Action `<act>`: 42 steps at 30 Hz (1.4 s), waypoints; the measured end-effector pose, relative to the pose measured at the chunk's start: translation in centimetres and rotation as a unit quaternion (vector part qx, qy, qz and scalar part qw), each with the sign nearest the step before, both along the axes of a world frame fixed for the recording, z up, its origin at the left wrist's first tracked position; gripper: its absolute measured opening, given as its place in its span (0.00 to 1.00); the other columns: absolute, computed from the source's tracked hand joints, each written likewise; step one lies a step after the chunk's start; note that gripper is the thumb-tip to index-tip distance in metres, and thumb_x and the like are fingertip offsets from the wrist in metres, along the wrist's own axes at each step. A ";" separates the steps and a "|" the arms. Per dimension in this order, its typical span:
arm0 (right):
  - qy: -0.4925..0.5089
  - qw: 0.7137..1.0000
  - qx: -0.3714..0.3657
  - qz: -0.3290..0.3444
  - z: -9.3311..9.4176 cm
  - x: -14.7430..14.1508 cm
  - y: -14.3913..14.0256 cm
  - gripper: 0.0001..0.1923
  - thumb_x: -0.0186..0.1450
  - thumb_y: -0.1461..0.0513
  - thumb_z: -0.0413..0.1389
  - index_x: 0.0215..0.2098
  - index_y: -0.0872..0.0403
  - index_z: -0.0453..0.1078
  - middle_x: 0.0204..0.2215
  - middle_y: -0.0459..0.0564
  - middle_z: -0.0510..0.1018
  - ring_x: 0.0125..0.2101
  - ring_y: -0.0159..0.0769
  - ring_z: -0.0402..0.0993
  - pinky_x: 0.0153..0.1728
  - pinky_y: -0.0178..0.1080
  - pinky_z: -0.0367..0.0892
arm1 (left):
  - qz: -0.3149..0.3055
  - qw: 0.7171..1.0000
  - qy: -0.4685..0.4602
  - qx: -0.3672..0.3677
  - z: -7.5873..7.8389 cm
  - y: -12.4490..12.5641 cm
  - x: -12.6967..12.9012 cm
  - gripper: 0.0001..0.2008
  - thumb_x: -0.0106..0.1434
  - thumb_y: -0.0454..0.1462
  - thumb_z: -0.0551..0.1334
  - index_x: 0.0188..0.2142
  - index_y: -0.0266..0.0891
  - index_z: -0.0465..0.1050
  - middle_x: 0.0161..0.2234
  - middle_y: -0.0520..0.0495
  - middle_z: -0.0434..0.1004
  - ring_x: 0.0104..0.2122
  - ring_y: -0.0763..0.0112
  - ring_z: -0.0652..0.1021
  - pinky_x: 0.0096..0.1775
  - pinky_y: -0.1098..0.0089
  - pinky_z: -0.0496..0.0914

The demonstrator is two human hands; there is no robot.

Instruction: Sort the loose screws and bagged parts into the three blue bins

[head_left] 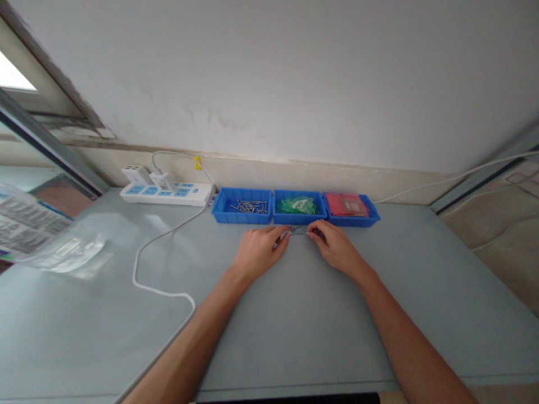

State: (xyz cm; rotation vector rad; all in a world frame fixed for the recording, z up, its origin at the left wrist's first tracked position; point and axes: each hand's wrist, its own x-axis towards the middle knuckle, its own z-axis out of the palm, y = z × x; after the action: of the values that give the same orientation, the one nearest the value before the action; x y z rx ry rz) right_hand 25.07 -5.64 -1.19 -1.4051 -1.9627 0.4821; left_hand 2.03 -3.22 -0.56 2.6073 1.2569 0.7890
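While both grips pinch it, small metal piece (297, 230), long axis L-R, left hand (257, 250), right hand (333, 244).

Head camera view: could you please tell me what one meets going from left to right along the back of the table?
Clear plastic bag → white power strip → blue bin of metal screws → blue bin of green pieces → blue bin of red packets. In front of the bins, left hand, then right hand.
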 end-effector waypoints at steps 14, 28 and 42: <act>0.303 0.949 -0.085 -0.018 0.6 -1.7 0.0 0.14 0.66 0.52 0.61 0.45 0.51 0.72 0.25 0.44 0.79 0.27 0.34 0.76 0.32 0.37 0.71 | 0.002 1.000 -0.025 -0.014 0.1 0.0 0.1 0.16 0.73 0.42 0.57 0.55 0.43 0.77 0.35 0.49 0.85 0.26 0.71 0.79 0.32 0.70 0.68; 0.215 0.974 -0.070 0.025 0.4 -2.2 -0.5 0.12 0.69 0.57 0.57 0.50 0.49 0.70 0.29 0.44 0.78 0.33 0.38 0.80 0.37 0.40 0.71 | -0.117 0.993 0.003 -0.008 0.2 -0.4 0.1 0.10 0.71 0.39 0.60 0.48 0.43 0.79 0.35 0.49 0.83 0.28 0.69 0.80 0.32 0.71 0.68; 0.031 0.999 0.032 0.008 -0.3 -2.2 -0.6 0.10 0.71 0.63 0.54 0.48 0.50 0.74 0.42 0.52 0.80 0.41 0.40 0.78 0.44 0.43 0.73 | 0.202 0.978 -0.052 0.029 1.0 3.2 -3.5 0.15 0.72 0.46 0.59 0.45 0.41 0.82 0.32 0.46 0.84 0.30 0.63 0.81 0.33 0.69 0.68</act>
State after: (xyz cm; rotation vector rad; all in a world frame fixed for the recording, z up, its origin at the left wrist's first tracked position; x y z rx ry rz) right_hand 22.92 -6.19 -1.49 -1.3196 -1.9240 0.4615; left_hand -1.51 -0.03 0.39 2.3430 1.7829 1.0222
